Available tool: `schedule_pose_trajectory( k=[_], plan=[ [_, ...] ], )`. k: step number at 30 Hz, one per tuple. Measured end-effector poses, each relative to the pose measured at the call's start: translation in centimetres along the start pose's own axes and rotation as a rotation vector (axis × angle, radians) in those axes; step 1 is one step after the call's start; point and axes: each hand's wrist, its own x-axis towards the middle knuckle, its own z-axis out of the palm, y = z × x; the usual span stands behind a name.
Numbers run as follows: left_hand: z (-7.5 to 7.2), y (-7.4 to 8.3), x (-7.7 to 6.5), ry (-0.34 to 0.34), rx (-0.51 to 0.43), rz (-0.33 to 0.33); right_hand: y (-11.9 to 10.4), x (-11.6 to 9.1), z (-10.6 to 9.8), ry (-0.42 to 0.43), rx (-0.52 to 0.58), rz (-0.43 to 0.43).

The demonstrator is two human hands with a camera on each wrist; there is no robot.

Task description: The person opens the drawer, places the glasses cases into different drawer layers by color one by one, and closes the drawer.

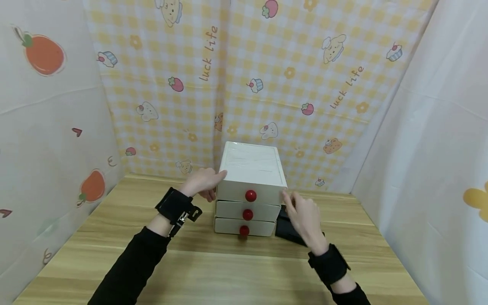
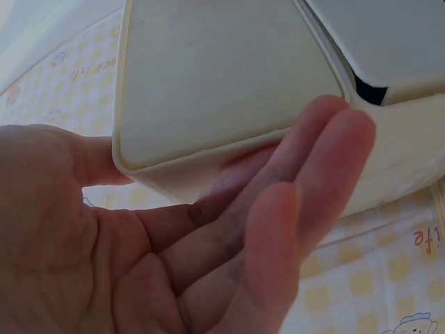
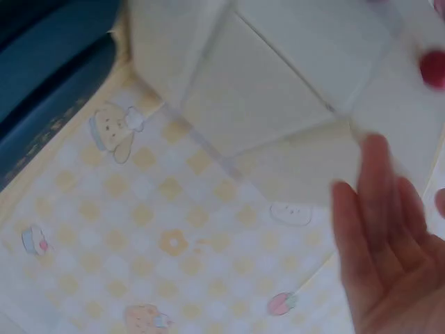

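Right hand: mine [image 1: 303, 214], off toward the counter's [image 1: 213, 271] right edge; fingers open and only loosely bent, gripping nothing; the fingertips are at the box's front right corner, and I cannot tell whether they touch.
Black item: a dark, flat-looking thing [image 1: 287, 224], lying just right of the box and partly behind my right hand; too hidden to name.
Red knobs: three, one per drawer, the top one [image 1: 250, 195] highest on the front; round, probably smooth.
Drawer box: the white three-drawer box [image 1: 244, 184] stands upright near the counter's far edge, about midway between its left and right edges; the drawers look pushed in or nearly so.
Left hand: mine [image 1: 202, 182], thumb at the box's top left edge, the other fingers along its left side; open, slightly bent, touching rather than clasping.
Handling: I judge it light and stiff, with slick walls that could slide; thin panels may flex if squeezed hard.
Hold: best low on both side walls, palms flat; knobs only for drawers.
Curtain: yellow-checked cloth [image 1: 236, 97] beyond the counter's far edge.
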Motion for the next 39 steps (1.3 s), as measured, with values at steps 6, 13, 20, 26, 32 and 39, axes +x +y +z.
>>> schedule_pose_trajectory(
  k=[6,13,20,26,32,39],
  plan=[
    [0.1,0.1,0.0,-0.007,0.004,0.004,-1.2,-3.0,3.1,0.226,-0.198,-0.421],
    [0.0,0.2,0.1,-0.008,-0.004,0.018,-2.7,-5.3,7.3,0.085,-0.457,-0.564],
    [0.0,0.0,0.1,0.004,-0.023,0.019,-2.9,-6.3,9.7,-0.156,-0.585,-0.504],
    [0.0,-0.2,0.0,0.008,-0.008,0.022,-3.0,-6.7,11.1,-0.239,-0.630,-0.469],
    [0.2,-0.2,0.0,0.018,-0.012,0.023,-3.4,-6.2,11.4,-0.194,-0.662,-0.429],
    [0.4,-0.2,0.2,0.023,-0.035,0.028,-3.6,-6.0,11.6,-0.134,-0.678,-0.458]
  ],
)
